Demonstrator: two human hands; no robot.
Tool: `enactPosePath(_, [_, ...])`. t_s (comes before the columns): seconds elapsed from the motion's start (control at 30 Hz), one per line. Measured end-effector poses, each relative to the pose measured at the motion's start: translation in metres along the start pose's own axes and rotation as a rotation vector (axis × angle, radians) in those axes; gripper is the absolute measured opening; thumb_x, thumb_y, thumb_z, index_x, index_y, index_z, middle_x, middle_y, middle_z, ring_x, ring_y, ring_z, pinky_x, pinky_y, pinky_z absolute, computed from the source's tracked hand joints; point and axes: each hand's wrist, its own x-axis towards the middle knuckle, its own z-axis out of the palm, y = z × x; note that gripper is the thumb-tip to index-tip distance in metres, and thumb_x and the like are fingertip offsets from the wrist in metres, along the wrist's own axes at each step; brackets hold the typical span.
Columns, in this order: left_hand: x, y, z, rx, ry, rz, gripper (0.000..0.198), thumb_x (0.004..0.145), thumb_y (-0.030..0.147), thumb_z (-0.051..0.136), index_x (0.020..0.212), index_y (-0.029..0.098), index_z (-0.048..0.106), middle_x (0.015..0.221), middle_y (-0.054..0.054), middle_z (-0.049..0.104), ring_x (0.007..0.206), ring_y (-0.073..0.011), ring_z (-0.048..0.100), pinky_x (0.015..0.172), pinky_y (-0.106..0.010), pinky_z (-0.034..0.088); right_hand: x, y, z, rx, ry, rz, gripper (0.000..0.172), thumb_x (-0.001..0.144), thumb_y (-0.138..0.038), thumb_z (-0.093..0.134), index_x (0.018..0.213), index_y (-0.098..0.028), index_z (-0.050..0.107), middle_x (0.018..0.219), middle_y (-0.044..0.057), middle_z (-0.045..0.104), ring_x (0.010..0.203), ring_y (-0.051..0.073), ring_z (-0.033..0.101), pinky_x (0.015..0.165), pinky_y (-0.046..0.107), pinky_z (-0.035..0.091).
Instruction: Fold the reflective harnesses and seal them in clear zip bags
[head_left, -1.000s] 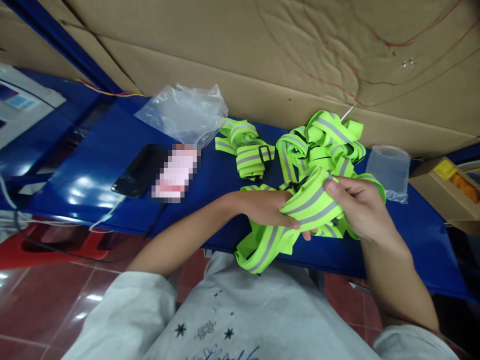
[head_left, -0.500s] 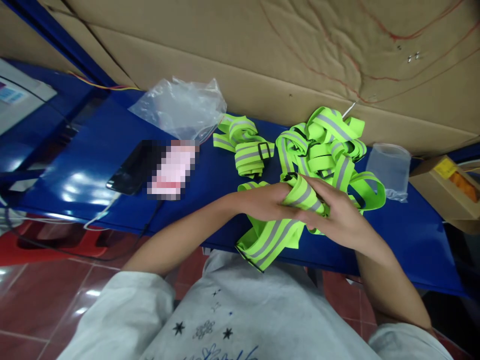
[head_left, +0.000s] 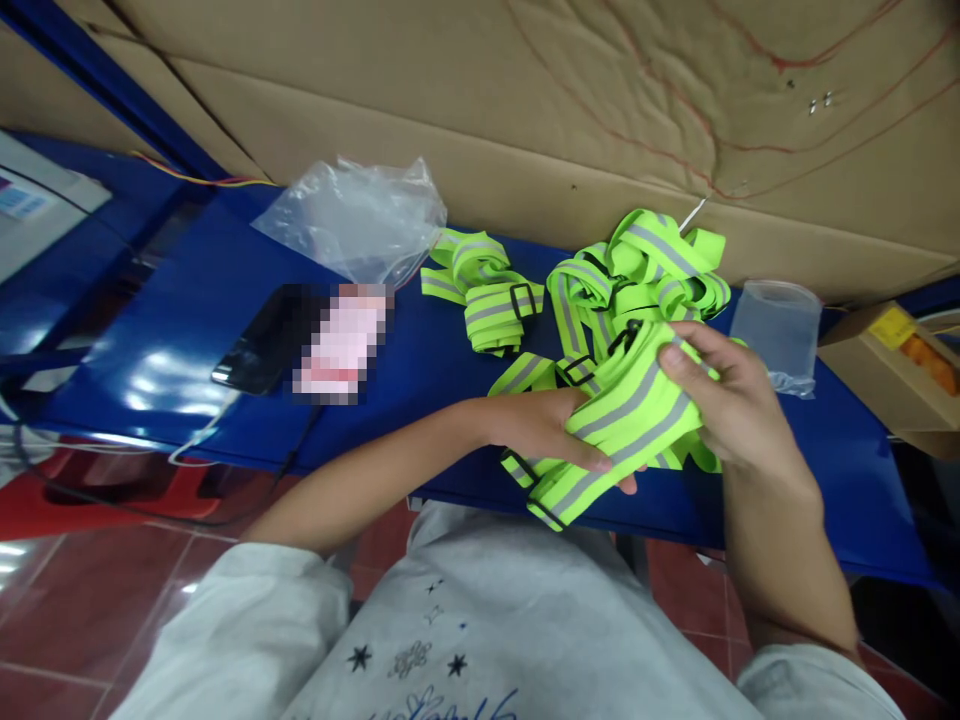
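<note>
Between my hands is a neon-green reflective strap (head_left: 637, 410) with grey stripes, folded in layers, a black buckle at its lower end. My left hand (head_left: 544, 428) grips its lower left part, thumb on top and fingers mostly hidden underneath. At the upper right end, my right hand (head_left: 739, 395) pinches the layers with the thumb on top. Behind them lies a loose heap of similar straps (head_left: 660, 255) on the blue table. Left of that heap sits a rolled strap bundle (head_left: 493, 315) with a black buckle.
A clear plastic bag (head_left: 356, 215) lies at the back left, near a black phone (head_left: 255, 345). Another clear bag (head_left: 776, 325) and a cardboard box (head_left: 885, 370) are at the right. A cardboard sheet (head_left: 450, 110) stands behind the blue table (head_left: 420, 440).
The strap in my hands has been spread into a flatter, longer fold. My right hand has moved right and up to its far end; the dangling buckle end has shifted right.
</note>
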Motion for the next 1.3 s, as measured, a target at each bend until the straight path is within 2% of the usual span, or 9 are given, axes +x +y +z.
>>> enactPosePath(0.1, [-0.005, 0.008, -0.001, 0.2, -0.003, 0.089, 0.036, 0.099, 0.044, 0.065, 0.116, 0.015, 0.077, 0.119, -0.009, 0.078, 0.116, -0.0194, 0.071, 0.109, -0.029, 0.053, 0.008, 0.011, 0.01, 0.134, -0.205, 0.204, 0.042, 0.087, -0.062, 0.076, 0.107, -0.025, 0.073, 0.083, -0.001, 0.072, 0.063, 0.015, 0.065, 0.053, 0.025, 0.052])
enactPosePath(0.27, [-0.009, 0.013, -0.006, 0.354, 0.015, 0.151, 0.039, 0.104, 0.043, 0.054, 0.112, 0.014, 0.078, 0.117, -0.009, 0.078, 0.113, -0.0184, 0.071, 0.109, -0.026, 0.051, 0.012, 0.025, 0.027, -0.04, -0.197, 0.025, 0.043, 0.094, -0.06, 0.069, 0.118, -0.025, 0.073, 0.099, 0.003, 0.075, 0.084, 0.017, 0.07, 0.068, 0.025, 0.057])
enactPosePath(0.47, [-0.006, 0.01, -0.009, 0.389, -0.008, 0.219, 0.039, 0.104, 0.042, 0.054, 0.113, 0.014, 0.078, 0.12, -0.01, 0.077, 0.116, -0.0193, 0.07, 0.111, -0.027, 0.05, 0.001, 0.015, 0.017, 0.007, -0.334, 0.058, 0.067, 0.092, -0.067, 0.067, 0.148, -0.031, 0.06, 0.103, 0.003, 0.078, 0.067, 0.017, 0.071, 0.055, 0.027, 0.055])
enactPosePath(0.63, [-0.004, 0.006, -0.006, 0.306, -0.009, 0.17, 0.036, 0.099, 0.041, 0.062, 0.117, 0.015, 0.078, 0.122, -0.009, 0.077, 0.119, -0.0208, 0.069, 0.113, -0.03, 0.05, 0.008, 0.017, 0.019, 0.235, -0.266, 0.289, 0.064, 0.084, -0.064, 0.077, 0.134, -0.024, 0.069, 0.097, 0.006, 0.08, 0.076, 0.02, 0.075, 0.064, 0.029, 0.061])
enactPosePath(0.8, [-0.005, 0.004, -0.006, 0.244, 0.02, 0.101, 0.034, 0.093, 0.042, 0.069, 0.113, 0.017, 0.08, 0.115, -0.007, 0.079, 0.11, -0.0207, 0.071, 0.104, -0.029, 0.055, 0.011, 0.021, 0.026, 0.297, -0.233, 0.3, 0.066, 0.078, -0.067, 0.081, 0.127, -0.025, 0.07, 0.1, 0.005, 0.08, 0.083, 0.022, 0.077, 0.072, 0.033, 0.064])
enactPosePath(1.0, [-0.008, 0.013, -0.004, 0.335, 0.043, 0.185, 0.035, 0.098, 0.044, 0.062, 0.104, 0.015, 0.08, 0.11, -0.007, 0.079, 0.105, -0.0188, 0.071, 0.101, -0.027, 0.053, 0.007, 0.023, 0.02, -0.07, -0.04, -0.126, 0.036, 0.096, -0.056, 0.068, 0.113, -0.026, 0.078, 0.121, 0.006, 0.077, 0.112, 0.023, 0.074, 0.098, 0.037, 0.061])
enactPosePath(1.17, [-0.004, 0.003, -0.007, 0.449, 0.109, 0.263, 0.027, 0.098, 0.036, 0.062, 0.098, 0.015, 0.079, 0.11, -0.008, 0.078, 0.102, -0.0197, 0.071, 0.097, -0.028, 0.053, -0.008, 0.012, 0.015, -0.358, -0.336, -0.278, 0.071, 0.096, -0.066, 0.061, 0.154, -0.025, 0.056, 0.147, 0.011, 0.065, 0.138, 0.032, 0.062, 0.115, 0.048, 0.051])
enactPosePath(1.23, [0.001, -0.005, -0.01, 0.49, 0.167, 0.241, 0.025, 0.094, 0.036, 0.067, 0.098, 0.014, 0.078, 0.103, -0.008, 0.078, 0.095, -0.0204, 0.071, 0.093, -0.03, 0.054, -0.015, 0.009, 0.02, -0.514, -0.303, -0.244, 0.089, 0.085, -0.063, 0.078, 0.159, -0.025, 0.049, 0.144, 0.012, 0.067, 0.132, 0.035, 0.066, 0.108, 0.048, 0.057])
enactPosePath(1.3, [0.005, -0.012, -0.012, 0.446, 0.24, 0.163, 0.025, 0.088, 0.037, 0.073, 0.099, 0.014, 0.077, 0.099, -0.008, 0.078, 0.093, -0.0211, 0.071, 0.094, -0.032, 0.055, -0.018, 0.009, 0.026, -0.553, -0.238, -0.199, 0.085, 0.083, -0.056, 0.082, 0.157, -0.027, 0.051, 0.13, 0.009, 0.075, 0.115, 0.034, 0.075, 0.093, 0.044, 0.064])
